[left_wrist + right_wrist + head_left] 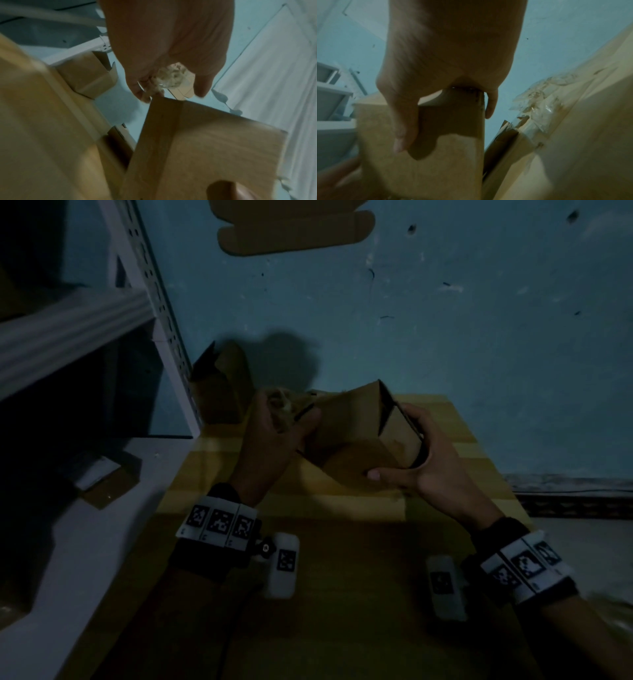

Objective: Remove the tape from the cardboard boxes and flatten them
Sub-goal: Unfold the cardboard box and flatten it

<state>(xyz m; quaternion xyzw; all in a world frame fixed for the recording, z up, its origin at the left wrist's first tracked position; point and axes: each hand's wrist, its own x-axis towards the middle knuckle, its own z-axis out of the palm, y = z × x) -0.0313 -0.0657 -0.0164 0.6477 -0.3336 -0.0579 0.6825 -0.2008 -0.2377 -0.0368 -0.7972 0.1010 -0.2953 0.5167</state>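
A small brown cardboard box (352,433) is held tilted above the yellow-striped table (455,440). My right hand (424,460) grips its open right end, thumb on the near face and fingers over the flap edge; the same right hand (445,54) and box (436,155) show in the right wrist view. My left hand (274,436) is at the box's left end, its fingers curled round a crumpled wad of tape (279,402) and its thumb against the box. From the left wrist, the tape wad (171,77) sits in the left hand (163,47) above the box (205,148).
Another open cardboard box (222,385) stands at the back left against the blue wall, beside a grey metal shelf rack (102,316). A flattened piece of cardboard (294,231) lies at the top of view. Clear crumpled tape (539,102) sticks to a large tan surface on my right.
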